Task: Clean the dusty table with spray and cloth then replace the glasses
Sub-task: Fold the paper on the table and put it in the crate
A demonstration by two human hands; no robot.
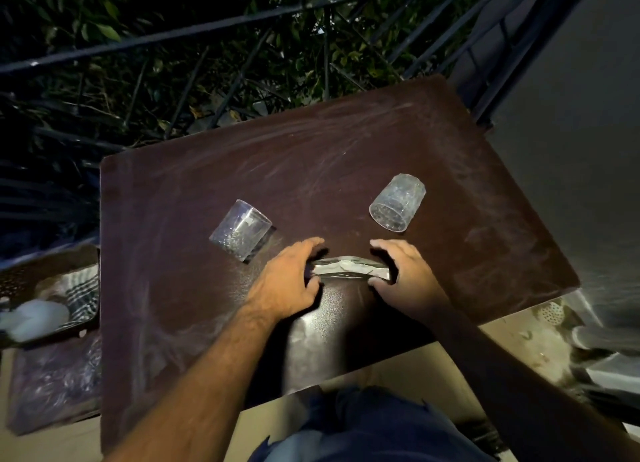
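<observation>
Head view: my left hand point(289, 281) and right hand point(405, 278) curl their fingers round the ends of a clear glass object point(349, 269) on the dusty brown counter point(346, 143). 2 clear cut-glass tumblers point(241, 230) point(398, 202) lie toppled beyond. I judge clearing comes next, before spraying. Dark railing point(207, 25) behind.

Brown table point(450, 191) (dust-streaked grey); clear cut-pattern glasses point(241, 230); checked black-white cloth point(83, 295).

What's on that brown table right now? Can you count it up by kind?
Clear glasses: 2, one on the left and one on the right
Shiny glass piece held between both hands: 1; its kind is unclear
Total on the table: 3
</observation>
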